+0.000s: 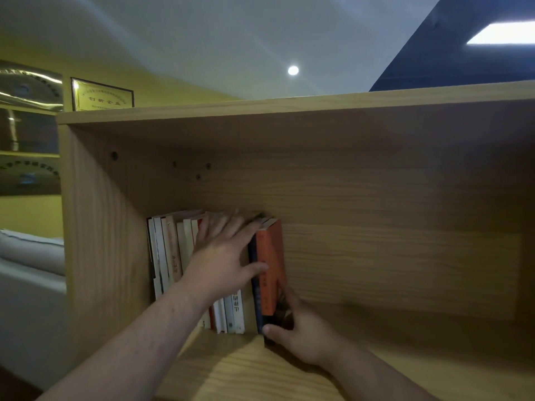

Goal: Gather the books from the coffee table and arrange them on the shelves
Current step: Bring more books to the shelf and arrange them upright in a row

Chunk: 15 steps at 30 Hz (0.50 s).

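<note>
Right hand (301, 332) clamped round the bottom corner of an upright orange-covered book with a dark spine (270, 267), sliding it in at the right end of a row of mostly pale-spined books (173, 256). Left hand (225, 250) spread flat, bracing that row on the light wooden shelf (405, 328). Shelving step; next probably pushing it flush.
</note>
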Each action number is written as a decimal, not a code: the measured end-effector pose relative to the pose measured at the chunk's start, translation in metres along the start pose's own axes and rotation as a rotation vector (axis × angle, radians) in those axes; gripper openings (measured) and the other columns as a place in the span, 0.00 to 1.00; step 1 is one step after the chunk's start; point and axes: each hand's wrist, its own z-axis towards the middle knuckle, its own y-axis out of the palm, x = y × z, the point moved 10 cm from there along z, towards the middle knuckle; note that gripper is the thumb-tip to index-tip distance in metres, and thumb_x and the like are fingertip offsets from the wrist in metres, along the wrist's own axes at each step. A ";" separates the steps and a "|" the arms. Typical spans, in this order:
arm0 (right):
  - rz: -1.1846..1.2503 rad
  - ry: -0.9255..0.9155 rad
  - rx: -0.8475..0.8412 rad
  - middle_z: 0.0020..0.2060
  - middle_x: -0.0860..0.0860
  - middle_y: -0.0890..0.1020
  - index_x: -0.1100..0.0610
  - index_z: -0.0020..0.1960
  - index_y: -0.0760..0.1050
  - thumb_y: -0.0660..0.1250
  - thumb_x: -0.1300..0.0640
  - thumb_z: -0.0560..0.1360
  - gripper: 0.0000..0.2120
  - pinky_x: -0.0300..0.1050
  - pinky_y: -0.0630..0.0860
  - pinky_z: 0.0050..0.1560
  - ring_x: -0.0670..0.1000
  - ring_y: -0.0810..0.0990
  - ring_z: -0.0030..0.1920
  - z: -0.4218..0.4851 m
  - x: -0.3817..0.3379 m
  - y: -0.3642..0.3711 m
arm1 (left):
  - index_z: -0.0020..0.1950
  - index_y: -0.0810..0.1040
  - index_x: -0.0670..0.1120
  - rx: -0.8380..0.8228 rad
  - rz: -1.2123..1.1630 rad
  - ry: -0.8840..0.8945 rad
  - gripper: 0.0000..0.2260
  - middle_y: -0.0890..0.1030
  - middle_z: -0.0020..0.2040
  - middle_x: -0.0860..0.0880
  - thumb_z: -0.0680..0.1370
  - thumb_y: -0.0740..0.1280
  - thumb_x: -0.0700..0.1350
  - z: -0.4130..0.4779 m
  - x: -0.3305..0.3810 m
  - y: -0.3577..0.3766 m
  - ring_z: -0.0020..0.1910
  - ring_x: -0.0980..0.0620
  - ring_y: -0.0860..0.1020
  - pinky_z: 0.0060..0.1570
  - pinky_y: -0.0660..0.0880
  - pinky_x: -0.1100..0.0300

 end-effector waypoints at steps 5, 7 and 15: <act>-0.072 0.003 0.034 0.71 0.48 0.77 0.43 0.83 0.40 0.72 0.42 0.74 0.51 0.41 0.73 0.67 0.48 0.77 0.68 0.011 0.000 0.003 | 0.69 0.75 0.57 0.009 -0.048 -0.030 0.36 0.78 0.66 0.52 0.64 0.66 0.71 0.008 -0.011 0.001 0.68 0.47 0.71 0.71 0.53 0.50; -0.082 0.027 0.012 0.69 0.48 0.79 0.42 0.83 0.37 0.71 0.42 0.76 0.50 0.40 0.74 0.63 0.48 0.78 0.66 0.018 0.005 0.007 | 0.71 0.72 0.55 0.030 -0.022 -0.056 0.40 0.78 0.66 0.51 0.63 0.72 0.70 0.010 -0.011 0.002 0.68 0.47 0.71 0.71 0.51 0.52; -0.036 0.060 0.048 0.70 0.43 0.77 0.35 0.80 0.34 0.66 0.35 0.72 0.50 0.27 0.68 0.50 0.43 0.78 0.62 0.024 0.023 0.013 | 0.69 0.73 0.49 0.120 0.090 -0.084 0.34 0.79 0.64 0.49 0.70 0.70 0.67 0.013 -0.014 -0.004 0.65 0.48 0.74 0.67 0.56 0.56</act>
